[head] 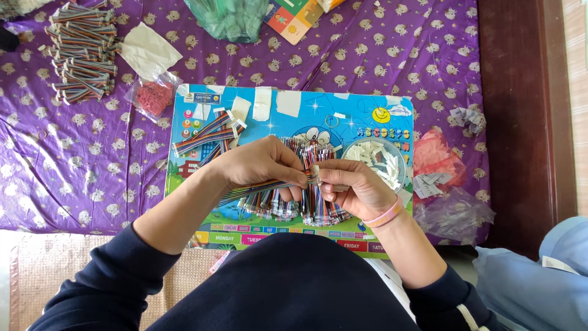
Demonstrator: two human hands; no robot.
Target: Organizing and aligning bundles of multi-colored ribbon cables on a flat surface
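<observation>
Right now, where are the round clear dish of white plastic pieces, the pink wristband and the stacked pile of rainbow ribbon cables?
Round clear dish of white plastic pieces [397,151]: head view, right rim.
Pink wristband [384,217]: head view, band's middle.
Stacked pile of rainbow ribbon cables [82,52]: head view, pile's centre.

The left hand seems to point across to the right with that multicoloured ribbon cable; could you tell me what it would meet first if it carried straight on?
Most likely the right hand, whose fingertips already pinch the ribbon cable's white connector end directly in front of the left hand.
</observation>
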